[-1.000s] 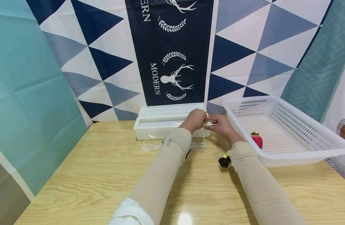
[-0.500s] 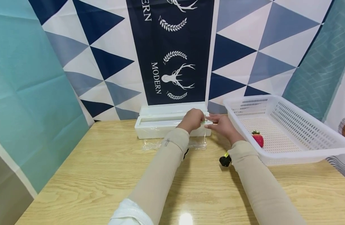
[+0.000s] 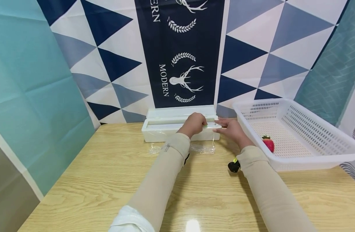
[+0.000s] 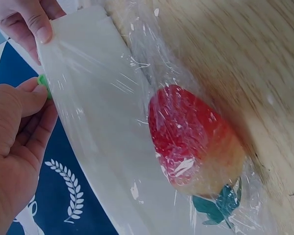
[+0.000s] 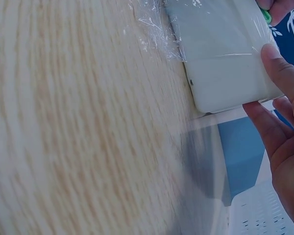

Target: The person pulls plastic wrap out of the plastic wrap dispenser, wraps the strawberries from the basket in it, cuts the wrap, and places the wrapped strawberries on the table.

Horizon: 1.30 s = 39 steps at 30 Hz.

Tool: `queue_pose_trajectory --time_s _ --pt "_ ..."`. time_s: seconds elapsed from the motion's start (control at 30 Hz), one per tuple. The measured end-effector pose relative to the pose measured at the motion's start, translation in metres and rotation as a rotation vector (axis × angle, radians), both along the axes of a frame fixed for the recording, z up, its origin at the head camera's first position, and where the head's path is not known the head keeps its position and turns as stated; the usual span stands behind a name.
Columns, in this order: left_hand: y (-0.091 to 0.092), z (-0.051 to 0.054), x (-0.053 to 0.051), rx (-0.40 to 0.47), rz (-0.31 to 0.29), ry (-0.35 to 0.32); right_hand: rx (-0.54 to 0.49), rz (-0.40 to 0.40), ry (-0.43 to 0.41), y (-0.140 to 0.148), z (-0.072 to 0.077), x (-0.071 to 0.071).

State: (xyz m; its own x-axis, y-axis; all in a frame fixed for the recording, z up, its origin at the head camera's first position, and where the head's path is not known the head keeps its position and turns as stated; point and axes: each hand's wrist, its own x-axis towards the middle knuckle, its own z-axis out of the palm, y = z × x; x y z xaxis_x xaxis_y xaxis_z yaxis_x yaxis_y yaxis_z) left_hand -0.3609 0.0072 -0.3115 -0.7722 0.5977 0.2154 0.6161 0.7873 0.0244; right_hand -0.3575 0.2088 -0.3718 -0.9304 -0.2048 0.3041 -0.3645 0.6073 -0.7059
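A long white cling film dispenser [image 3: 157,136] stands against the back wall, its lid [image 3: 180,111] raised. My left hand [image 3: 194,124] pinches a small green slide cutter [image 4: 43,84] at the box's top front edge. The right hand [image 3: 230,129] grips the dispenser's right end, thumb on the front face and fingers at the end. Clear cling film [image 3: 203,149] hangs down the front onto the table. Beneath that film lies a red and yellow peach [image 4: 191,142] with green leaves, seen in the left wrist view; my left forearm hides it from the head view.
To the right, a white perforated basket [image 3: 310,159] stands close to my right forearm. It holds a strawberry [image 3: 268,144]. A wood-grain table [image 3: 107,180] spreads in front, and patterned cloth [image 3: 119,64] hangs behind the box.
My left hand has slid leftward along the dispenser's edge with the slide cutter, away from the right hand. The right hand keeps its grip on the box end. The head view has shifted slightly.
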Motion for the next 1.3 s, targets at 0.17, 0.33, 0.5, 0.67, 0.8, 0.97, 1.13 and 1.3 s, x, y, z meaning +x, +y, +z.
queue_pose_trajectory --time_s 0.17,0.33,0.5,0.67,0.8,0.97,1.13,1.3 --pt "-0.001 -0.002 0.000 0.014 -0.013 0.021 -0.015 -0.009 0.000 0.001 0.000 0.000" --pt "-0.005 -0.006 -0.001 0.014 -0.003 0.026 -0.010 0.001 0.009 0.001 -0.002 -0.001" --pt "-0.008 -0.006 0.000 0.021 -0.001 0.023 -0.010 -0.001 0.016 0.001 -0.001 0.001" --pt "-0.012 -0.006 0.001 0.031 -0.005 0.025 -0.006 -0.006 0.017 0.001 -0.002 0.000" --pt "-0.016 -0.006 0.001 0.029 -0.007 0.027 0.006 -0.005 0.025 0.000 -0.002 0.000" --pt "-0.025 -0.007 0.000 0.037 -0.014 0.042 0.009 0.000 0.038 -0.001 -0.002 -0.001" --pt "-0.031 -0.008 0.001 0.036 0.003 0.025 -0.013 -0.003 0.013 -0.001 -0.002 -0.001" --pt "-0.038 -0.008 0.003 0.040 0.014 0.020 -0.015 -0.003 -0.007 0.001 -0.003 0.000"
